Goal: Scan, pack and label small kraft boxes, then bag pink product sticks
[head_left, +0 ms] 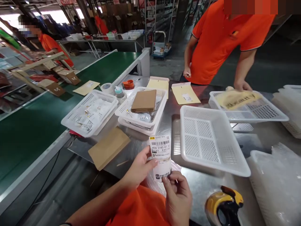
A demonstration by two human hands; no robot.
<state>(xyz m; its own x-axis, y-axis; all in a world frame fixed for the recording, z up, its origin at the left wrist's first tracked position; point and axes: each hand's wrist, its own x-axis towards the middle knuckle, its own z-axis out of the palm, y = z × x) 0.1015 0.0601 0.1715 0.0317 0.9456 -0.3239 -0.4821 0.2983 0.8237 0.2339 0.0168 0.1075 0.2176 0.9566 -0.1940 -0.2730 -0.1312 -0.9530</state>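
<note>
A white printed shipping label (161, 157) is held up in front of my chest, its barcode and text facing me. My left hand (141, 164) pinches its left edge between thumb and fingers. At the label's lower right corner, my right hand (177, 194) grips it with thumb and curled fingers. Left of the label, a flat brown paper envelope (108, 148) lies on the metal table (138, 150). Just to the right stands a white plastic basket (215, 157) with a perforated bottom. A yellow and black tape dispenser (223, 205) sits at the lower right.
One white basket (68, 121) holds small packets and papers; another (119, 113) carries folded brown cardboard (144, 100). Yellow padded envelopes (185, 94) lie behind. A co-worker in orange (216, 44) handles a yellow bag (237, 99) opposite. A green conveyor belt (113, 67) runs along the left.
</note>
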